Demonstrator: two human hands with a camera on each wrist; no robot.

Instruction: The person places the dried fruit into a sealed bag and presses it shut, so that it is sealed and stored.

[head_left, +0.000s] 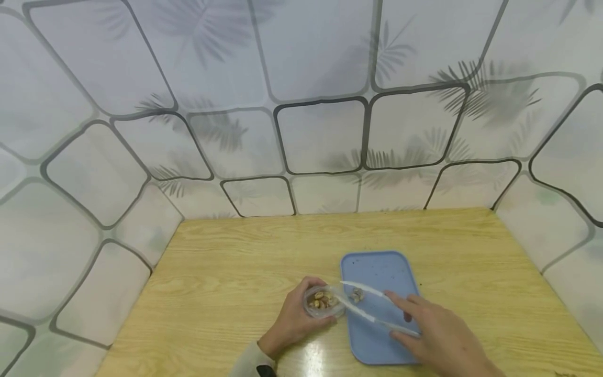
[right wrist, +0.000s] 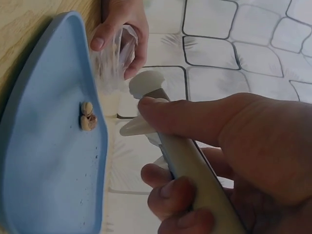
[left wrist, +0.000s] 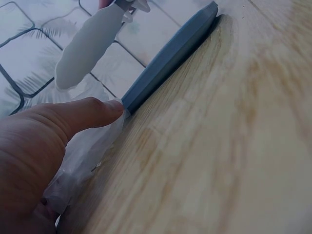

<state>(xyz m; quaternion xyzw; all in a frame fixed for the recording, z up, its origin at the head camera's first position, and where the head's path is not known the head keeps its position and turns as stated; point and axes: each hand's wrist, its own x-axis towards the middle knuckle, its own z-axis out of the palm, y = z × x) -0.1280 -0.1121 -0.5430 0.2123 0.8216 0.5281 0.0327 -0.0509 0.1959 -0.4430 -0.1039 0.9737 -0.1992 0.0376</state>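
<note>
My left hand [head_left: 294,319] holds a clear plastic cup [head_left: 324,314] with its fingers and thumb around the side. Tan, shelled-looking nuts, like pistachios [head_left: 319,300], lie inside it. My right hand [head_left: 440,332] grips a pair of tongs [head_left: 359,311] with white tips and a pale handle [right wrist: 187,170]. The arms of the tongs stand apart, and their tips are over the cup and the tray's near-left part. On the blue tray [head_left: 381,352] lies a small cluster of nuts [right wrist: 87,117]. Whether the tongs touch any nut, I cannot tell.
The tray lies flat on a wood-grain table [head_left: 226,272], right of the cup. Small dark crumbs dot the tray's far end. A patterned wall covering [head_left: 320,136] with grey outlines and leaf prints encloses the table's back and sides.
</note>
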